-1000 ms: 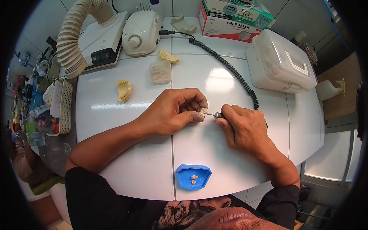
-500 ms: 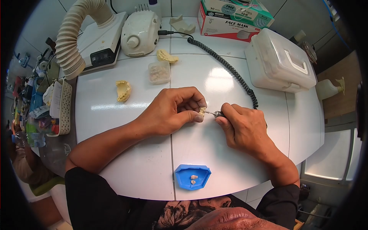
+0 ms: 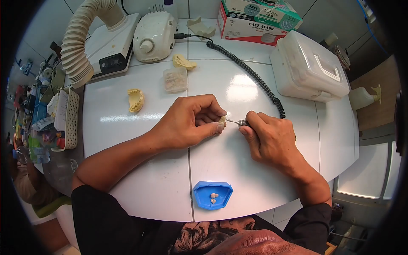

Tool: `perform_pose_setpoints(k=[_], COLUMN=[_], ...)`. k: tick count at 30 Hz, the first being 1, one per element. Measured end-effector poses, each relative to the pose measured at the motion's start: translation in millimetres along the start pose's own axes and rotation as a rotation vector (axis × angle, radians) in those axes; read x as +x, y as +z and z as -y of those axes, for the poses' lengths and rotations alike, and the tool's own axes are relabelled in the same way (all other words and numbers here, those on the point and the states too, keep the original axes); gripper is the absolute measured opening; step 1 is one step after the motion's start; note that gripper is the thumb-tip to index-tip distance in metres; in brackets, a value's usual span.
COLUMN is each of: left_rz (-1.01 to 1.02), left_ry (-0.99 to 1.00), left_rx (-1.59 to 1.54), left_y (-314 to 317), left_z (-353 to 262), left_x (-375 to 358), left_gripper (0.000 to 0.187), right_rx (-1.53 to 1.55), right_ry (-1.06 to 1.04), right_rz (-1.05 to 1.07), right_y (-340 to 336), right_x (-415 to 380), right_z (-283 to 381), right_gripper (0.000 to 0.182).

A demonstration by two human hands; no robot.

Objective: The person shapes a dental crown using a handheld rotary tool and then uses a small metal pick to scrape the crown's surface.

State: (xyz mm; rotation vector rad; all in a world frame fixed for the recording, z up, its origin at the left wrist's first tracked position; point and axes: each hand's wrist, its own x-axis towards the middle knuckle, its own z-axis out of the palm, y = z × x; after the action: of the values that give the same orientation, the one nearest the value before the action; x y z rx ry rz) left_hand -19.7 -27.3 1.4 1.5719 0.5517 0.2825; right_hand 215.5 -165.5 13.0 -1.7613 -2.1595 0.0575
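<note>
Between thumb and fingertips my left hand pinches a small pale-yellow piece, mostly covered by the fingers; it looks like a bit of dental plaster. My right hand is closed around a dark rotary handpiece. Its thin metal bur points left, with the tip just short of the yellow piece. A black coiled cord runs from near the right hand up to the white drill control box. Nearer my body, a blue tray holds two small pinkish pieces.
Yellow dental casts and a clear tub lie beyond my left hand. A ribbed hose hangs at the back left. Face mask boxes and a white carry case stand at the back right. A basket borders the left side.
The bur tip has backed off slightly from the yellow piece, leaving a small gap. My left fingers have turned the piece a little, so less of it shows.
</note>
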Motion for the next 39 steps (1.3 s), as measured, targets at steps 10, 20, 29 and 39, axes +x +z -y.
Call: perform_pose_setpoints(k=[10,20,29,39], left_rz=[0.029,0.008,-0.008,-0.014], left_ry=[-0.020,-0.036,-0.060,-0.035], left_rx=[0.032,0.081,0.091,0.113], left_y=[-2.8,-1.5,0.1,1.3], left_z=[-3.5,-4.0,-6.5,-4.8], left_x=[0.9,1.4,1.0,1.2], left_gripper=[0.026,0.028,0.029,0.026], right_rx=[-0.044,-0.074,-0.079,-0.108], right_ry=[-0.027,-0.005,-0.005,0.000], right_rz=[0.003,-0.002,-0.004,0.003], right_y=[1.8,2.9,2.6,3.4], right_x=[-0.4,-0.5,0.5,0.0], right_z=[4.2,7.1,7.6,8.4], right_gripper=[0.029,0.028,0.027,0.029])
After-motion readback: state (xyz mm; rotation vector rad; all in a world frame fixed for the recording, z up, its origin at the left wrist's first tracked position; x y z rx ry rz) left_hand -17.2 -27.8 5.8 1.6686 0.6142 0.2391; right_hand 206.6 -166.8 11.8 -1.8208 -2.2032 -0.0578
